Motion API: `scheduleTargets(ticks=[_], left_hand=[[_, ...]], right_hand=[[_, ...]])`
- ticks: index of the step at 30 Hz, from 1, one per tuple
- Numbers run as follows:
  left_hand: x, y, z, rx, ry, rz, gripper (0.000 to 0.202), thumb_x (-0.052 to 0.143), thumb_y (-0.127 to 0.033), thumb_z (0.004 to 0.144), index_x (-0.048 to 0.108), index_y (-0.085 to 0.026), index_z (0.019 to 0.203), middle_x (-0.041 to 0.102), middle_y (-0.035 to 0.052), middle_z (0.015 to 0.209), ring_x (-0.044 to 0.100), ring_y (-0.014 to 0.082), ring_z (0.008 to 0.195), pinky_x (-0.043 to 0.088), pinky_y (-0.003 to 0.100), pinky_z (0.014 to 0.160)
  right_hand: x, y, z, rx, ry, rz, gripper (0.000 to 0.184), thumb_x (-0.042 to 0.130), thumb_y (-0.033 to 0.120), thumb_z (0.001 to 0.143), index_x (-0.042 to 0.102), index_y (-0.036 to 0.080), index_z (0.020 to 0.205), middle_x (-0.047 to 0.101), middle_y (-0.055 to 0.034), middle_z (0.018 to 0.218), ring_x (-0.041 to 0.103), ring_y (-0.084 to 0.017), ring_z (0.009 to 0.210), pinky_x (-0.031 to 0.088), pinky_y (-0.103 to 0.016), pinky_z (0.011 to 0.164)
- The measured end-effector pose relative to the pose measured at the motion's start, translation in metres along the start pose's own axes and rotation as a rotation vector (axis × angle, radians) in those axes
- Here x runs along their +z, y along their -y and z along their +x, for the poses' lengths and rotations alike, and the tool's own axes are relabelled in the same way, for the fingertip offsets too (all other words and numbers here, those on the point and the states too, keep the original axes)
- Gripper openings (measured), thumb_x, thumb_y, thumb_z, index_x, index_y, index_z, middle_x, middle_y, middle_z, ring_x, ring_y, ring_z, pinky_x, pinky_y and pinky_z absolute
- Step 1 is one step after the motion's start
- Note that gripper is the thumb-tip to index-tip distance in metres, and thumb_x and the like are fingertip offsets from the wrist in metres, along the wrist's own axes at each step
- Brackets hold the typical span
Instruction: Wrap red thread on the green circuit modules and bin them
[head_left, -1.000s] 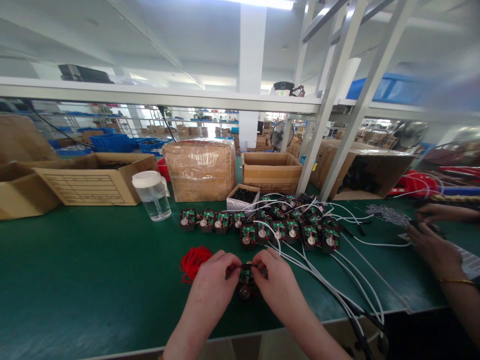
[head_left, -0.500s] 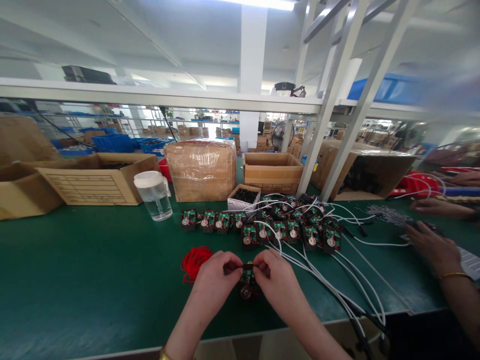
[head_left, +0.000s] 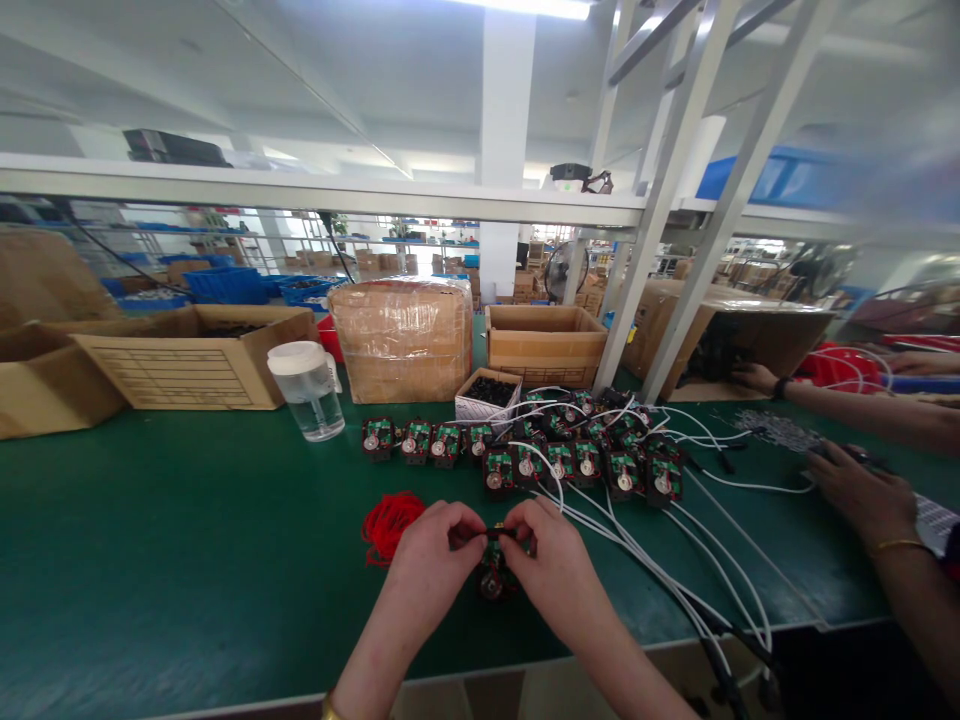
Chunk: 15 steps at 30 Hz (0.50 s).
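My left hand (head_left: pixel 442 545) and my right hand (head_left: pixel 544 550) meet near the table's front edge, fingertips pinched on a small black part (head_left: pixel 496 533) between them. Right under my fingers sits a black unit (head_left: pixel 492 583) with a green circuit board, a round metal disc and red wires. Fingers partly cover its upper end, so I cannot tell how the black part joins it. Beside my left hand lies a bundle of red wires (head_left: pixel 391 526). Beyond my hands stand several similar units (head_left: pixel 558 462) in rows, some with white cables.
White cables (head_left: pixel 645 560) run across the green table (head_left: pixel 187 560) on the right. Behind are a water jug (head_left: pixel 306 392), a small box of black parts (head_left: pixel 487 392) and cardboard boxes (head_left: pixel 401 345). A co-worker's hands (head_left: pixel 862 492) are at the far right, near a metal upright (head_left: pixel 622 310).
My right thumb and fingers have shifted slightly left on the black part; my left hand stays put. At the right, a co-worker's arm now reaches into the open cardboard box.
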<state>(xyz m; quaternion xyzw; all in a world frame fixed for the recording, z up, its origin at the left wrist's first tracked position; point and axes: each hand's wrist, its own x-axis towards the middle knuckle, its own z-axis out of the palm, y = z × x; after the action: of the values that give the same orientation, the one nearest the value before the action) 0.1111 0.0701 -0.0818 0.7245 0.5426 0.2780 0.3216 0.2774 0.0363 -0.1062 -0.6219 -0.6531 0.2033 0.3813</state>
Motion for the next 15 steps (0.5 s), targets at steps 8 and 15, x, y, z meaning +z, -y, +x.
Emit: scheduleTargets(ticks=[8, 15], left_hand=[[0.0017, 0.0032, 0.0025, -0.009, -0.001, -0.012, 0.009, 0.061, -0.018, 0.075, 0.07, -0.02, 0.077, 0.065, 0.001, 0.08, 0.064, 0.0182, 0.076, 0.048, 0.029, 0.072], [0.0029, 0.0033, 0.0028, -0.018, 0.001, -0.033, 0.008, 0.062, -0.019, 0.074, 0.069, -0.02, 0.077, 0.064, 0.001, 0.08, 0.064, 0.0184, 0.076, 0.048, 0.03, 0.072]], right_hand=[[0.0025, -0.0039, 0.0028, 0.005, -0.001, 0.023, 0.018, 0.062, 0.002, 0.08, 0.062, 0.02, 0.082, 0.055, 0.0009, 0.083, 0.056, -0.016, 0.075, 0.04, -0.027, 0.065], [0.0054, -0.0054, 0.0032, -0.001, -0.012, 0.046, 0.017, 0.064, 0.003, 0.079, 0.063, 0.02, 0.082, 0.054, 0.0009, 0.085, 0.055, -0.016, 0.073, 0.04, -0.027, 0.064]])
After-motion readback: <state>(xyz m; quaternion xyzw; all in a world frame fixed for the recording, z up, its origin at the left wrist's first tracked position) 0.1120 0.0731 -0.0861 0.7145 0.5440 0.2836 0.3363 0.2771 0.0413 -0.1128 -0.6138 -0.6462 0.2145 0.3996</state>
